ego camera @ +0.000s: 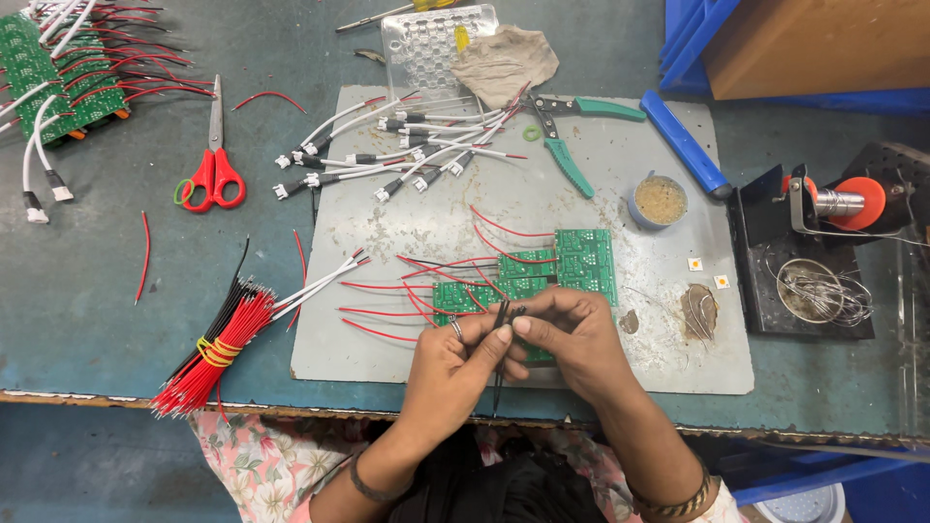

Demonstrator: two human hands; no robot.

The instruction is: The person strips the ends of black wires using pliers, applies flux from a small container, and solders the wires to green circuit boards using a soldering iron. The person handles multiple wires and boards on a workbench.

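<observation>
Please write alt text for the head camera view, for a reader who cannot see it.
Both hands, left hand and right hand, pinch a thin black wire over green circuit boards with red leads on a grey mat. A banded bundle of red and black wires and red scissors lie to the left.

The only view comes from the person's head and looks steeply down at the near edge of the workbench (77, 291), quite close, with the far side at the top.
</observation>
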